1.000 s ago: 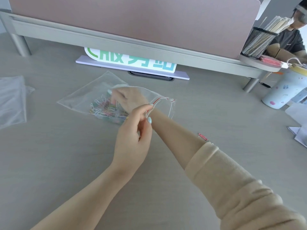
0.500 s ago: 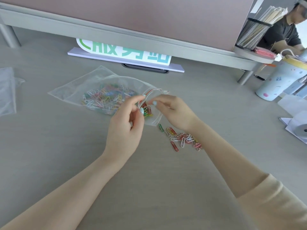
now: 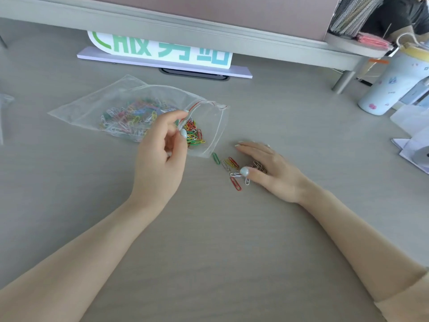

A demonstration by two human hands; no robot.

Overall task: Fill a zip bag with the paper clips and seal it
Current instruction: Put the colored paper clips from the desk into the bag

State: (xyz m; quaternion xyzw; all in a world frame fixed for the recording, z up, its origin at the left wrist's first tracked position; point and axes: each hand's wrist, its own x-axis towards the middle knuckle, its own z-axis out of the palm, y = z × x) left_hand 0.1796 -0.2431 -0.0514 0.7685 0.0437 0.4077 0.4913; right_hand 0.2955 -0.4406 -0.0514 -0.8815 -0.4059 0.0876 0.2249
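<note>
Far left edge: a strip of clear plastic [image 3: 4, 117], cut off by the frame; cannot tell what it is. Zip bag [image 3: 88, 108] lies flat on the desk [image 3: 209, 240], mouth toward the right and open. Coloured paper clips inside [image 3: 130, 119] show through the film, individual ones blurred; a denser cluster sits near the mouth. Left hand [image 3: 160, 156] pinches the near lip of the bag's mouth between thumb and index finger, raising it; the other fingers are curled, their tips hidden behind the palm. Just right of the mouth, loose paper clips [image 3: 228, 167] lie on the desk, outside the bag. Right hand [image 3: 271, 170] rests over them, palm down, fingers straight, thumb spread; it covers part of the pile, so the count under it is not readable. Behind, a white sign with green characters [image 3: 162, 51], top cut by the shelf rail. Far right: patterned tumbler [image 3: 392, 84], a mesh holder [image 3: 352, 15] cropped at the top.
</note>
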